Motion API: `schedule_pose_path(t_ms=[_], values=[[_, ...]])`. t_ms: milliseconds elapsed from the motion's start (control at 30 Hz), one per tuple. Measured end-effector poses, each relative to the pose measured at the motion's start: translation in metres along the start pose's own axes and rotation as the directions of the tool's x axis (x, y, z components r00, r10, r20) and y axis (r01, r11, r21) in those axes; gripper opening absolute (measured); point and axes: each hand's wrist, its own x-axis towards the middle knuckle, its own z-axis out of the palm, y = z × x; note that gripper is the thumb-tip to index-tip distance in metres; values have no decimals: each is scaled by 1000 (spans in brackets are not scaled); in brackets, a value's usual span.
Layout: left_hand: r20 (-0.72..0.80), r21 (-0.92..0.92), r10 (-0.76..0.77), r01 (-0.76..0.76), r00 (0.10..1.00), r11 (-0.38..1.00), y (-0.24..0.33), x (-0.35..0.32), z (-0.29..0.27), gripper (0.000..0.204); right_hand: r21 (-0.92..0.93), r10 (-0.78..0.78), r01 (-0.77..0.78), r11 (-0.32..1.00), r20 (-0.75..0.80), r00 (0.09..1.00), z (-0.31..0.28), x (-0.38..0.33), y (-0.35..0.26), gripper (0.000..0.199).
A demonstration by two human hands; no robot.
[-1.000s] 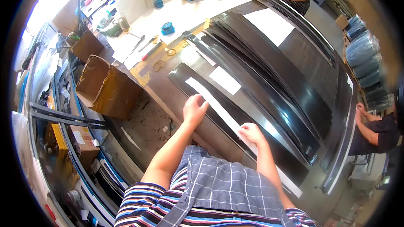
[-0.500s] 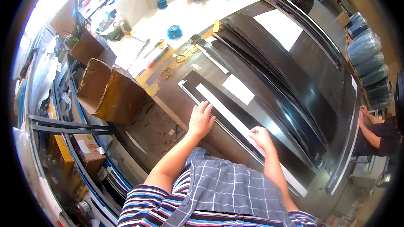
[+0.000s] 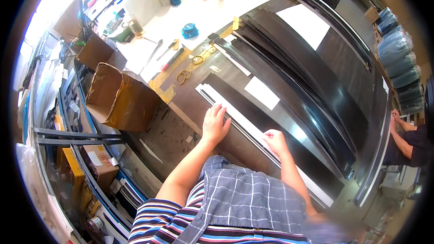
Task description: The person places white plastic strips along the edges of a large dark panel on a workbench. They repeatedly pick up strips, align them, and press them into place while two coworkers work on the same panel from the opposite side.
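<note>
- Lying along the near part of the counter (image 3: 187, 101): a long white strip (image 3: 242, 120), long axis slanting from upper left down to lower right.
- Close along its near side, almost parallel: narrow pale-edged strips (image 3: 253, 138), touching or nearly so, the gaps too fine to judge.
- On its far side: a broad dark panel (image 3: 312, 165), set in the same direction; cannot tell how much of it, if any, runs under the white strip.
- Most telling in space, as a judgement: the near border of the white strip against the narrow pale-edged strips, with the left hand (image 3: 216, 125) on the near side toward the upper-left end and the right hand (image 3: 276, 143) over the white strip, farther down its length.
- Nearer to the white strip: the right hand, fingertips about at its far border.
- Left grip: spread, back upward, fingers long and slightly apart, tips at the narrow pale-edged strips, pinching nothing visible.
- Right grip: curled, thumb and fingers drawn close together at the white strip, apparently in contact; cannot tell whether pinching its border or only pressing, with the undersides of the fingers hidden.
- Past both hands: upper-left and lower-right ends of the white strip, each clear of any grip.
</note>
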Motion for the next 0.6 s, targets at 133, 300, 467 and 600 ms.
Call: schedule_pose_path(t_ms=[133,300,467,600], values=[[6,65,2,-3,1000,998,-3,3,-2,47,108,7,-9,994,21,1000,0,-3,-7,12],[13,70,26,-27,1000,997,-5,8,-1,48,83,-10,9,997,5,1000,0,5,7,12],[35,110,21,-24,999,994,-3,12,-3,49,67,-25,25,997,2,1000,-1,2,0,13],[41,122,21,-26,999,992,-3,13,-5,49,17,-36,36,999,-2,999,0,4,5,13]])
